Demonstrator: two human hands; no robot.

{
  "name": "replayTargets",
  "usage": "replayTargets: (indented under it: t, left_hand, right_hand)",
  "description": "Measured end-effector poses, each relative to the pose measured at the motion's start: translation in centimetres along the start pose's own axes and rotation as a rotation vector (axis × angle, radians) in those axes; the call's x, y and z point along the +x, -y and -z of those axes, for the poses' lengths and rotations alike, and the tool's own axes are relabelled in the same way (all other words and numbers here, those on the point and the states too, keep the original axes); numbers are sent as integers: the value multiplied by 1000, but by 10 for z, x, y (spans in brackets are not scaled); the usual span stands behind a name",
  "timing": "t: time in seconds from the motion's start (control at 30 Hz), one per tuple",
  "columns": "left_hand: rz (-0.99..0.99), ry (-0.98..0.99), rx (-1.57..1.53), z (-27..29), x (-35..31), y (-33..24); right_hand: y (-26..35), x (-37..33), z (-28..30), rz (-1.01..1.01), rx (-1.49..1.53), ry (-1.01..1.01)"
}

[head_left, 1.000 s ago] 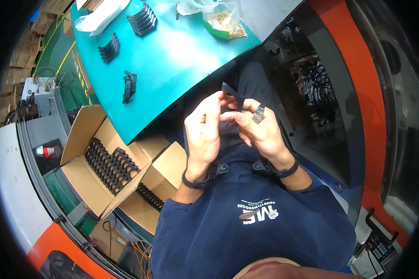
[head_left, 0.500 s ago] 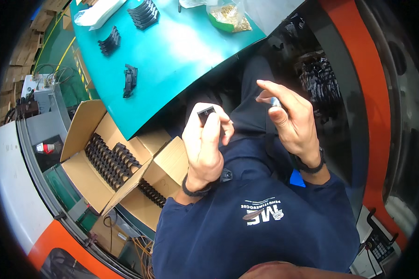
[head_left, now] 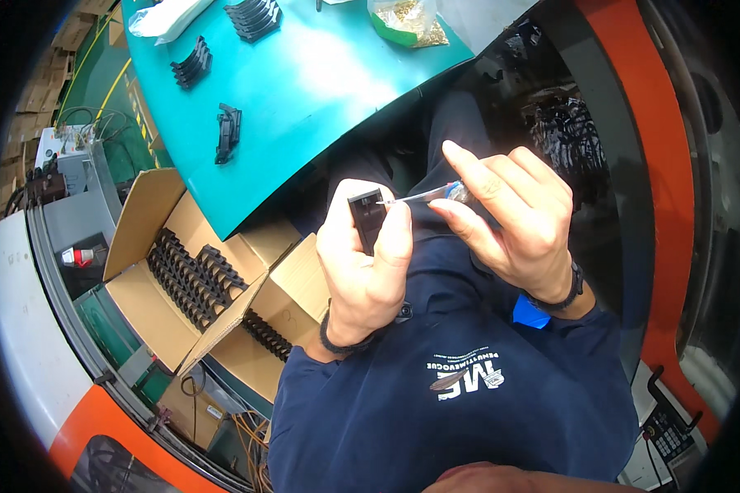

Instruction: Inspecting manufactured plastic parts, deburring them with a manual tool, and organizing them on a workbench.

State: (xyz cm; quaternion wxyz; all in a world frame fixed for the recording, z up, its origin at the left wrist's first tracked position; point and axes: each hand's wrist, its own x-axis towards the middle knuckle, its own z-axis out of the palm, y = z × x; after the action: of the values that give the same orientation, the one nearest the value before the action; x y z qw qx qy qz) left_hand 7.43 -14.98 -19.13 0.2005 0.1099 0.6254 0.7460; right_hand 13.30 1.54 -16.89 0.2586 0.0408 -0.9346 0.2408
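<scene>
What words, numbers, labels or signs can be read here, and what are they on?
Dark blue shirt: white lettering, upside down; large letters legible, though I won't copy them; small ones too tiny.
Keypad at lower right: markings too small to read.
White label on lower-left cardboard: too small.
Black part in the left hand: no readable text.

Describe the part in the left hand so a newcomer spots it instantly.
From the green table, look below its near edge to the left hand. Pinched there is a black, rectangular-looking part; unlike the black pieces on the table, it is held.
</scene>
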Motion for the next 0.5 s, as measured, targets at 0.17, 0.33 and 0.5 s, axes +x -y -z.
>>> replayTargets:
  t: [0.17,0.33,0.5]
  left_hand:
    - [-6,-19,16,-2,0,-2]
    - [-20,-29,-8,-2,1,1]
    - [-57,-18,-3,0,1,5]
  right_hand:
    - [2,1,0,-4,-24,-1]
    - [3,-1,-4,-6,-53,-15]
    - [5,-1,-7,-27,-47,-24]
